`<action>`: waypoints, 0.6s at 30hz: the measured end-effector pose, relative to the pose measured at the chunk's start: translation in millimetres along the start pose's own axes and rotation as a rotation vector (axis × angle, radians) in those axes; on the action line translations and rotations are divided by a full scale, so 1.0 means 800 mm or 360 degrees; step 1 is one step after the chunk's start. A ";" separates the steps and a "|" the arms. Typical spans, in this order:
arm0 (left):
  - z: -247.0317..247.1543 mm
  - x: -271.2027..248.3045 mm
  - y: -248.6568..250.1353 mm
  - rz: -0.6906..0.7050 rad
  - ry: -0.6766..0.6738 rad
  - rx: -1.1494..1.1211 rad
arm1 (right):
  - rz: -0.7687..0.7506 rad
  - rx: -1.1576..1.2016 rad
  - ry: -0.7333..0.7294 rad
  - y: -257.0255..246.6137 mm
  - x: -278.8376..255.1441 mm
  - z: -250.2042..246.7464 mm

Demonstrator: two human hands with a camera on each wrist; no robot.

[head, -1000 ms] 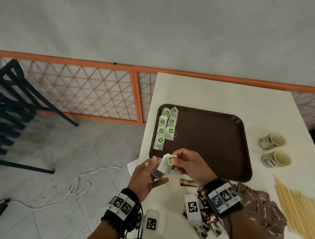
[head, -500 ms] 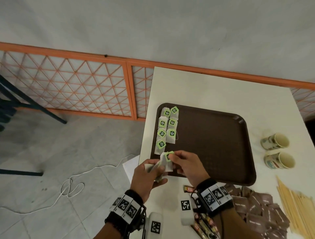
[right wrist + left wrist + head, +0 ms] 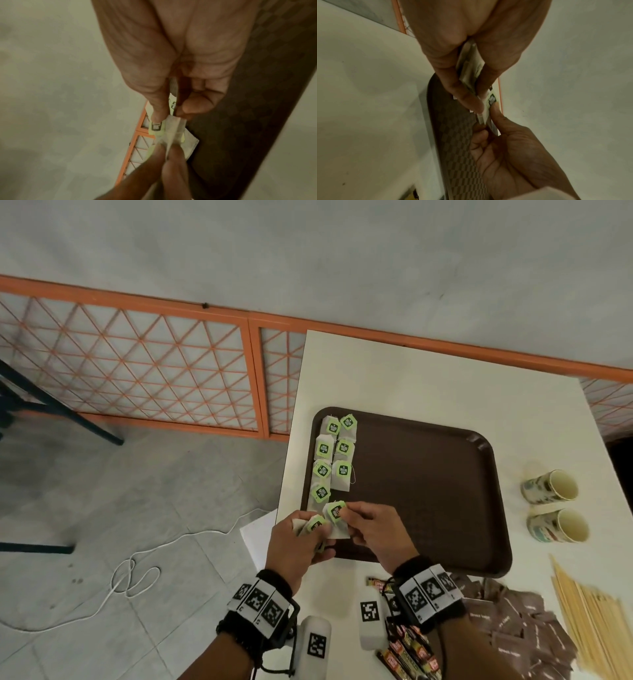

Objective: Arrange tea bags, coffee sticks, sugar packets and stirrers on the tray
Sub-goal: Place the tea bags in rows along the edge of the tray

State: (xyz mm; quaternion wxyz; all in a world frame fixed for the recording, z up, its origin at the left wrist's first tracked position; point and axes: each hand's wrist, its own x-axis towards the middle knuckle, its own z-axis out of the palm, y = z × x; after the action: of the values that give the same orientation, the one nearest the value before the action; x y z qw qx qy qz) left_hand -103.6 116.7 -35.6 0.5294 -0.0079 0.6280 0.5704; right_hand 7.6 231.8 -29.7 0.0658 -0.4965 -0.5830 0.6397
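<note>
Hands have dropped from above the tabletop edge onto the tray [image 3: 428,491]'s near left corner: right hand [image 3: 376,532] pinches one tea bag [image 3: 336,513], left hand [image 3: 294,542] clutches the spare tea bags [image 3: 313,525]. Looks like bag eight is about to join the rows [image 3: 334,457].

One tray [image 3: 428,501] lies on the counter [image 3: 428,381]. Seven tea bags [image 3: 342,474] lie on it in two columns, four left and three right. At least two more tea bags are held over its near edge. Two cups [image 3: 551,486] lie on their sides. Sugar packets [image 3: 520,631], coffee sticks [image 3: 407,652] and stirrers [image 3: 596,621] are too heaped to count.
</note>
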 end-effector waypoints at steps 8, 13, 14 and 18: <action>-0.008 -0.004 -0.001 0.0022 0.0091 -0.0043 | 0.0161 0.0036 0.0268 0.003 0.028 -0.008; -0.040 -0.011 0.011 -0.0038 0.0037 -0.0380 | 0.0219 -0.0075 0.0322 0.008 0.053 -0.002; -0.044 -0.011 0.014 -0.0051 0.0012 -0.0453 | 0.0238 -0.0079 0.0336 0.010 0.056 0.000; -0.051 -0.011 0.023 -0.0175 -0.0110 -0.0714 | 0.0221 -0.0213 0.0415 0.013 0.064 0.007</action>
State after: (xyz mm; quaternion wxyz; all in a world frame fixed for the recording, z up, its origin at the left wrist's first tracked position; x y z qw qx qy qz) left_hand -137.9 88.8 -25.3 0.5657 -0.1401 0.4656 0.6660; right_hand -16.2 258.8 -67.6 0.0634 -0.6177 -0.5752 0.5325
